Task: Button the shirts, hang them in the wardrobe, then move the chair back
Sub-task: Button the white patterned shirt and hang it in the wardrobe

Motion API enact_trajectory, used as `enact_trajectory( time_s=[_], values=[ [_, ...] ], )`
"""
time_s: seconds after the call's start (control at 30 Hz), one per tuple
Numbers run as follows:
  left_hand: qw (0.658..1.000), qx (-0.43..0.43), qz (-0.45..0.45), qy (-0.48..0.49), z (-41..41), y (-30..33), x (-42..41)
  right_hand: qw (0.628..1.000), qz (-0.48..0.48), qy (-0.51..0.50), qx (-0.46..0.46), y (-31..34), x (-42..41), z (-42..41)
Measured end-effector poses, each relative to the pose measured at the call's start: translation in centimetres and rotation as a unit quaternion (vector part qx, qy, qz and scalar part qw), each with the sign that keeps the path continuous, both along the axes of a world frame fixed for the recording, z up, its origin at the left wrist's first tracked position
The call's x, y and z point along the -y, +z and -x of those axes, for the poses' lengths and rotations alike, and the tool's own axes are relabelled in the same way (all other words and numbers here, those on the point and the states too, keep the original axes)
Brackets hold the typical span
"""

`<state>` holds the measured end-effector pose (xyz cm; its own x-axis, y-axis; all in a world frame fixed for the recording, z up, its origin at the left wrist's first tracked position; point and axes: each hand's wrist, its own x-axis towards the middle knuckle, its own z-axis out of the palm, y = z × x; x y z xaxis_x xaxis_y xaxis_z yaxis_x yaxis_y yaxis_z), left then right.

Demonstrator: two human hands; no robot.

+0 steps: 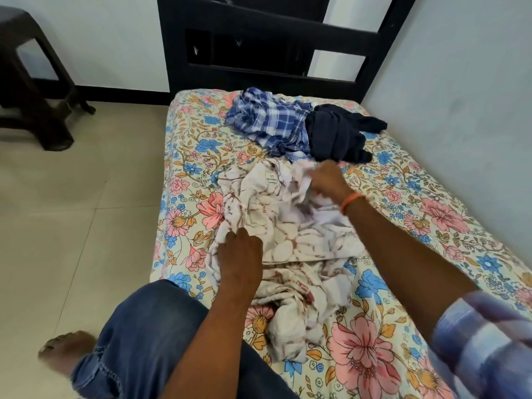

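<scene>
Head view puts our knee in faded blue denim jeans nearest to us, at the edge of the bed, with our bare foot on the pale tiled floor beside it. At the lower right our sleeve of pale blue checked cloth covers the upper arm. We are working over the mattress, which wears a cream sheet printed with pink and blue flowers.

Spread crumpled across the middle of that sheet lies the white shirt with brown marbled streaks, its collar label turned up toward the far end. Our left hand sits on the shirt's near left edge, fingers curled down into the cloth; whether they pinch it or only press we cannot tell. Our right hand, with a thin orange band at the wrist, reaches to the collar end, its fingers bunched round a fold of white fabric and gripping it.

Farther up the bed, just beyond the white shirt, the blue and white plaid shirt lies in a heap, touching the dark navy garment heaped on its right. Behind them stands the black wooden headboard against the white wall. Off at the far left, on the floor, we see a dark brown plastic chair, well apart from the bed.
</scene>
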<state>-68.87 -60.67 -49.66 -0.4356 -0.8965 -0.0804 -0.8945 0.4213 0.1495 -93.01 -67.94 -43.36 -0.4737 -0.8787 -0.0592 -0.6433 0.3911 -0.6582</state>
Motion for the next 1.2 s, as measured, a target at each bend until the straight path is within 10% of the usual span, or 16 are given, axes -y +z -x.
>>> enact_trajectory(
  time_s=[0.13,0.33,0.53,0.67,0.97,1.07,1.2],
  values=[
    [1.000,0.017,-0.002,0.009,0.0,-0.2,0.1,0.882,0.163,-0.145,0.418,7.0,3.8,3.1],
    [0.999,0.031,-0.018,0.031,0.4,-0.2,0.3,0.981,0.014,-0.013,0.195,3.9,1.8,3.1],
    [0.996,-0.039,-0.034,0.066,0.1,-0.6,0.3,0.971,0.072,-0.222,-0.050,-3.9,-4.4,5.3],
    [0.988,-0.105,-0.064,0.091,0.0,-0.6,0.1,0.934,-0.036,-0.333,0.127,-6.5,-8.7,9.2],
    [0.921,-0.346,-0.037,0.177,0.4,-0.5,0.6,0.823,0.160,-0.196,0.509,-2.6,-8.0,9.0],
    [0.862,-0.437,-0.048,0.254,-0.5,0.9,0.7,0.793,0.194,-0.211,0.537,-1.7,-8.0,10.6],
    [0.800,-0.486,-0.047,0.348,-1.4,1.9,1.1,0.853,0.156,-0.247,0.433,-1.1,-9.0,15.1]
  ],
)
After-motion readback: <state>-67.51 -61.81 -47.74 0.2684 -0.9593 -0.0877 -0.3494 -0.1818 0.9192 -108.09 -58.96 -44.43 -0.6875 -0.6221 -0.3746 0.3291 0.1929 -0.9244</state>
